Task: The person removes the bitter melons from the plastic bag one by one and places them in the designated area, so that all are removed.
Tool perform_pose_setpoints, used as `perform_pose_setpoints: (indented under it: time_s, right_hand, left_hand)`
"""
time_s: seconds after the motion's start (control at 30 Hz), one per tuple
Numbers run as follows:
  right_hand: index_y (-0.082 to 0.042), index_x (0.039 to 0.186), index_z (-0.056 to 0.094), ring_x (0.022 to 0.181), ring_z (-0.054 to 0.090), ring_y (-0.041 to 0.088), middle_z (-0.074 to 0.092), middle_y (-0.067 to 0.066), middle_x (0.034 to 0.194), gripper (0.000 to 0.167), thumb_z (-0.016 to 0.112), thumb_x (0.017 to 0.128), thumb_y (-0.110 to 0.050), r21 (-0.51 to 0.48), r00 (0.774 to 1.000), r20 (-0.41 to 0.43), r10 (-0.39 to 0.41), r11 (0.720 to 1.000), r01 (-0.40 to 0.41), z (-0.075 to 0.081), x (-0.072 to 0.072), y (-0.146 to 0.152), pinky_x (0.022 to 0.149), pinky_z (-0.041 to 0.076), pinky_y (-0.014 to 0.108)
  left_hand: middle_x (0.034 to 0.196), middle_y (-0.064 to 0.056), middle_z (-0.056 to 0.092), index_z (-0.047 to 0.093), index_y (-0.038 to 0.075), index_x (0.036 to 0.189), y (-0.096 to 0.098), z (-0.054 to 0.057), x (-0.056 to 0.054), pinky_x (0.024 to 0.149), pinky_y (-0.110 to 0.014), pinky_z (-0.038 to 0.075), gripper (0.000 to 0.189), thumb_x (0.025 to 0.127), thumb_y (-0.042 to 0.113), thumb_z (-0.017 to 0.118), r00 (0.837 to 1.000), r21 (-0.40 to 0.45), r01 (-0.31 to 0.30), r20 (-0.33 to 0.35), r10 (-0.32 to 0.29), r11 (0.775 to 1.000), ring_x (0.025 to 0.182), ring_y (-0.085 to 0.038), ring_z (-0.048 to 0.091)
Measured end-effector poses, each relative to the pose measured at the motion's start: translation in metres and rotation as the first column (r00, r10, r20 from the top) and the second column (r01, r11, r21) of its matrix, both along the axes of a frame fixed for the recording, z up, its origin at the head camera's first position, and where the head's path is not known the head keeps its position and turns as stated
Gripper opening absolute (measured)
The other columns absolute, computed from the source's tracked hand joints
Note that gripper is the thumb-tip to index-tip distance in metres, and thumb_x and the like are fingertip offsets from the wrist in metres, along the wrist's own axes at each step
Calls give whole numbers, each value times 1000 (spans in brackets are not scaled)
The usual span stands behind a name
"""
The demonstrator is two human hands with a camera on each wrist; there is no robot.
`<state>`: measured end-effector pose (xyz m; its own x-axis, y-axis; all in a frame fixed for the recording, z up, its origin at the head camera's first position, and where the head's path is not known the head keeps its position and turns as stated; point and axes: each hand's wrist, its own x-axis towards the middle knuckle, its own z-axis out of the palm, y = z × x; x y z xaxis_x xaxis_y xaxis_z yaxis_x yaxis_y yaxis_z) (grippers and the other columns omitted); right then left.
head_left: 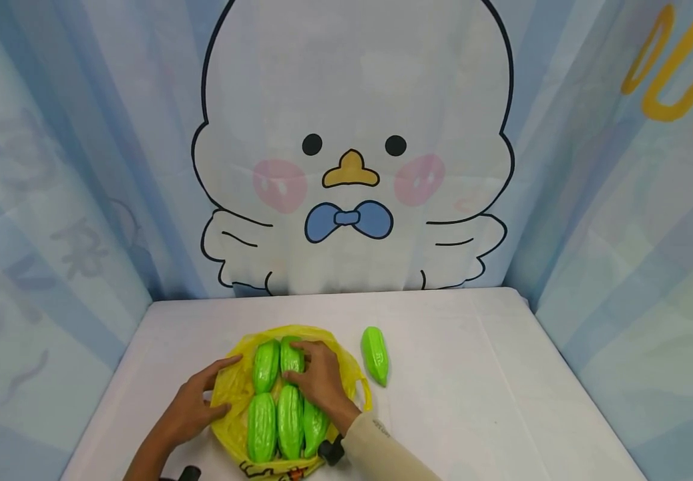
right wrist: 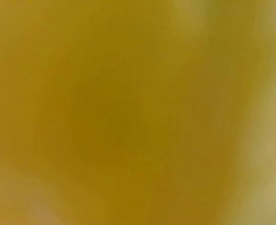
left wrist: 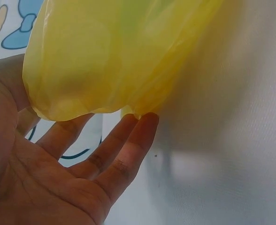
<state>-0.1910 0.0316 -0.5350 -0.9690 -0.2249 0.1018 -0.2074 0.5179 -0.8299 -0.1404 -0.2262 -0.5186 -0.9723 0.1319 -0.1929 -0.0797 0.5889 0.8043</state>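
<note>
A yellow plastic bag [head_left: 235, 344] lies spread open on the table in the head view, with several glossy green bitter melons [head_left: 262, 427] in two rows inside it. My right hand [head_left: 322, 377] reaches over the bag and grips the far middle bitter melon [head_left: 290, 357] between thumb and fingers. At the bag's left side, my left hand [head_left: 190, 404] touches the plastic with spread fingers. The left wrist view shows those fingers [left wrist: 124, 161] extended along the bag's edge. Blurred yellow plastic [right wrist: 114, 112] fills the right wrist view.
One more bitter melon [head_left: 374, 356] lies on the white table [head_left: 473, 401], just right of the bag. A yellow bag handle [head_left: 366, 394] loops out on that side. Printed curtains [head_left: 346, 80] hang behind the table and along both sides.
</note>
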Motion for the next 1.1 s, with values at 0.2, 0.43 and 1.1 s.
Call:
perform_pose_setpoints:
  time_s: [0.2,0.43,1.1]
  right_hand:
    - [-12,141,69,120,71,35,66,14,141,55,86,89,-12,-46,1000,14,-9,999,10,4,0,3,90,65,35]
    - [-12,141,69,123,70,35,65,12,144,54,85,90,-12,-95,999,41,-7,995,10,9,2,6,91,65,35]
    - [-21,139,71,123,71,33,65,9,148,52,86,90,-20,-172,997,80,-17,985,30,27,15,20,90,66,40]
  left_hand:
    - [166,-26,40,48,23,160,0,0,0,93,-55,63,86,84,1,82,1000,-11,-10,15,10,1000,126,-44,65]
    - [166,-28,39,47,22,160,0,0,1,92,-53,63,86,85,1,82,1000,-13,-2,14,2,1000,125,-44,65]
    - [167,-28,38,47,22,160,-1,-1,0,91,-54,63,86,85,2,81,1000,-14,5,19,-5,1000,125,-44,65]
